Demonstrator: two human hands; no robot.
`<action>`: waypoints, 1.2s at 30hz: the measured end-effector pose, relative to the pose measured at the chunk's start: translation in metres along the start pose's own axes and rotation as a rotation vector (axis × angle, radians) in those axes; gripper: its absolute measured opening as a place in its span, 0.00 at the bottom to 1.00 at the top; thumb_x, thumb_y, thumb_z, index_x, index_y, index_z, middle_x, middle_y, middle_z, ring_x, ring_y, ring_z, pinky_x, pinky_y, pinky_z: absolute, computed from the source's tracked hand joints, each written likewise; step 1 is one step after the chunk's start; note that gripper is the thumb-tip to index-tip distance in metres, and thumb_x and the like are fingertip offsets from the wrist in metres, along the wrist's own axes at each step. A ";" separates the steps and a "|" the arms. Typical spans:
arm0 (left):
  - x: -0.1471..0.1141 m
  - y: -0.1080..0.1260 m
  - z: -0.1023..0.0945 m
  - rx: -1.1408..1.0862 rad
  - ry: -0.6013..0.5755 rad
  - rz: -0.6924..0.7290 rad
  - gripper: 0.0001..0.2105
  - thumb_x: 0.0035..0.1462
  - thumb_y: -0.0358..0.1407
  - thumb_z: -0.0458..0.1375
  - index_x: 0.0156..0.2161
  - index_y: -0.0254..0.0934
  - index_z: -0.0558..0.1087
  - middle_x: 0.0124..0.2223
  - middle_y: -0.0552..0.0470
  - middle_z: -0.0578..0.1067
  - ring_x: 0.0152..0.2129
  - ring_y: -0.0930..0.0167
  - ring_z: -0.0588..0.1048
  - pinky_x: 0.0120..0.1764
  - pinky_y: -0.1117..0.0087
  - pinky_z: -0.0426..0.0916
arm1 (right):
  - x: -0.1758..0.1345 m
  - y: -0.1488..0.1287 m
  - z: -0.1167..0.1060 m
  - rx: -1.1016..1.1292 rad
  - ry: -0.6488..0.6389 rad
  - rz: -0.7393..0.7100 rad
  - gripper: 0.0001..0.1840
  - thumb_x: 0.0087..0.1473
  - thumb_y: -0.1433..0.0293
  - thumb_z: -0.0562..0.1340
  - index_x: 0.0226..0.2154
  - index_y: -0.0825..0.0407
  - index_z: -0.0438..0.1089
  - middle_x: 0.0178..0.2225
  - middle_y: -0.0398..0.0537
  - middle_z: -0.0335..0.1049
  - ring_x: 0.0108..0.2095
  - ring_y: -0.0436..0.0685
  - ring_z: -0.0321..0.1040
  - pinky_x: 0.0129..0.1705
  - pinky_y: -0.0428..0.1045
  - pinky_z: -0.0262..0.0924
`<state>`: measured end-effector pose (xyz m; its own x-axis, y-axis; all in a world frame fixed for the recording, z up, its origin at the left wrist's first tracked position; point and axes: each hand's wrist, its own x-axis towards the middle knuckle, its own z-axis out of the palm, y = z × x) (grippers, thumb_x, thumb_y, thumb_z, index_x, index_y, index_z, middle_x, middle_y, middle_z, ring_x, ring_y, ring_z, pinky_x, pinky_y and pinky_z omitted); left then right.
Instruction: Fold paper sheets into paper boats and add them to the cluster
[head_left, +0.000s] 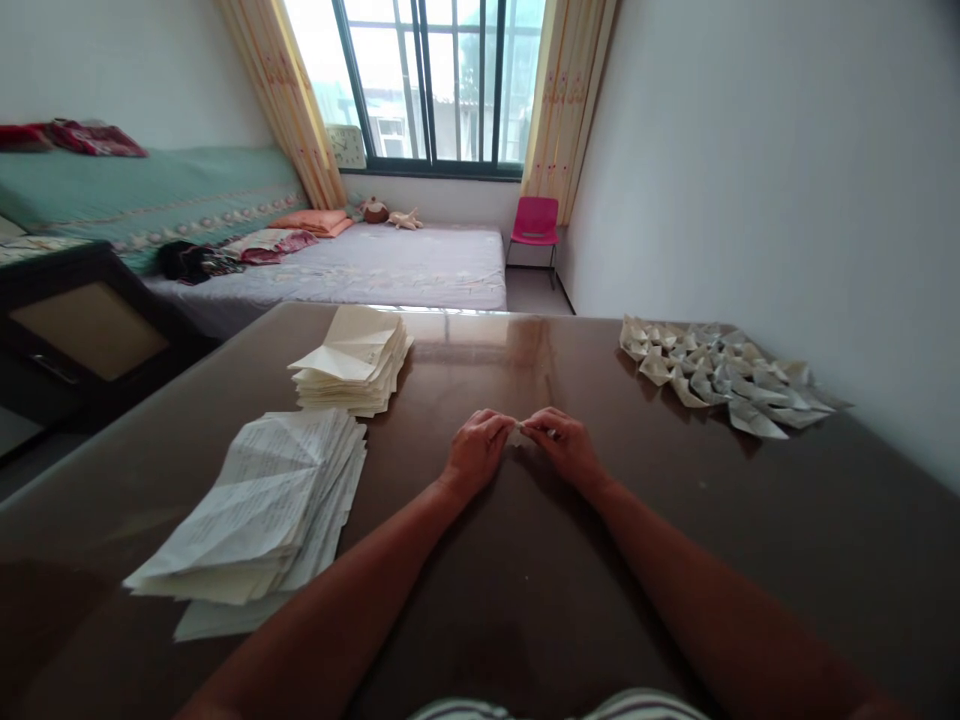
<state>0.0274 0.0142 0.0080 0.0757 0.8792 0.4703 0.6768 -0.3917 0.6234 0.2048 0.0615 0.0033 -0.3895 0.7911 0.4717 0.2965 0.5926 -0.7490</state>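
Landmark: glossy brown rectangular table (pixel 480 570); all places below are read from it, sides as the seated worker's own.
Workpiece: small pale folded piece of paper (pixel 517 434), over the middle of the table; its fold is too small for me to read.
Left hand: bare left hand (pixel 478 446), over mid-table, fingertips pinched together on the left end of the workpiece.
Right hand: bare right hand (pixel 562 443), mid-table, thumb and fingers clamped on the right end; the two hands nearly meet.
Near stack: loose stack of white printed paper sheets (pixel 255 505), creased, edges uneven, on the table's left side.
Far stack: squarer stack of cream paper sheets (pixel 356 362), top sheet creased, on the table's left, toward its far edge, just behind the near stack.
Folded group: cluster of pointed grey and cream folded-paper shapes (pixel 712 370), packed close together at the table's far right.
Beyond the table: low bed with pale lilac sheet (pixel 427 262), past the far edge; bright pink chair with thin legs (pixel 537 222), past that edge, right of the bed.
Left of the table: dark cabinet with tan panel (pixel 90 325).
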 end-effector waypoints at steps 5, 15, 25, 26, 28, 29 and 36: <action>0.001 -0.003 0.001 -0.014 0.005 -0.021 0.12 0.63 0.38 0.50 0.39 0.40 0.76 0.37 0.52 0.75 0.37 0.72 0.73 0.42 0.72 0.66 | 0.001 0.000 0.000 0.016 0.010 -0.002 0.09 0.54 0.63 0.62 0.29 0.50 0.74 0.30 0.45 0.71 0.31 0.53 0.67 0.33 0.47 0.60; 0.000 0.002 -0.002 0.123 0.028 0.060 0.12 0.63 0.40 0.51 0.44 0.44 0.75 0.40 0.52 0.76 0.38 0.73 0.73 0.42 0.73 0.67 | -0.002 -0.003 0.000 -0.140 -0.007 -0.029 0.10 0.57 0.63 0.59 0.31 0.49 0.73 0.30 0.45 0.71 0.31 0.53 0.66 0.35 0.47 0.60; 0.000 0.005 -0.003 0.201 0.072 0.055 0.09 0.62 0.39 0.53 0.40 0.44 0.76 0.38 0.54 0.76 0.38 0.73 0.72 0.43 0.73 0.67 | -0.001 -0.009 -0.001 -0.125 -0.010 -0.075 0.11 0.58 0.63 0.58 0.30 0.49 0.73 0.31 0.47 0.71 0.33 0.54 0.67 0.39 0.48 0.61; 0.000 0.005 -0.004 0.203 0.072 0.050 0.09 0.62 0.39 0.53 0.40 0.44 0.76 0.38 0.54 0.76 0.38 0.73 0.72 0.43 0.73 0.66 | -0.001 -0.009 -0.001 -0.117 -0.009 -0.070 0.11 0.58 0.63 0.58 0.30 0.49 0.73 0.30 0.47 0.71 0.33 0.53 0.67 0.39 0.48 0.61; 0.000 0.006 -0.004 0.205 0.073 0.038 0.09 0.62 0.39 0.52 0.40 0.44 0.76 0.39 0.54 0.76 0.38 0.73 0.72 0.43 0.74 0.66 | -0.002 -0.009 -0.001 -0.108 -0.002 -0.062 0.11 0.58 0.63 0.58 0.29 0.49 0.73 0.30 0.46 0.71 0.33 0.53 0.67 0.39 0.48 0.61; 0.000 0.007 -0.004 0.205 0.071 0.034 0.10 0.62 0.39 0.52 0.40 0.44 0.76 0.39 0.54 0.76 0.39 0.73 0.72 0.43 0.74 0.66 | -0.002 -0.009 -0.001 -0.107 0.003 -0.058 0.11 0.58 0.63 0.58 0.29 0.49 0.73 0.30 0.46 0.71 0.33 0.53 0.67 0.39 0.48 0.61; -0.001 0.010 -0.004 0.183 0.050 -0.002 0.10 0.63 0.39 0.51 0.40 0.44 0.75 0.40 0.55 0.76 0.39 0.73 0.72 0.42 0.74 0.65 | -0.001 -0.010 -0.002 -0.109 0.001 -0.041 0.12 0.58 0.63 0.58 0.29 0.49 0.73 0.30 0.47 0.72 0.33 0.54 0.67 0.38 0.49 0.62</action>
<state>0.0305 0.0084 0.0163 0.0407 0.8635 0.5027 0.7990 -0.3302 0.5026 0.2036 0.0547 0.0113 -0.4023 0.7660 0.5014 0.3732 0.6373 -0.6742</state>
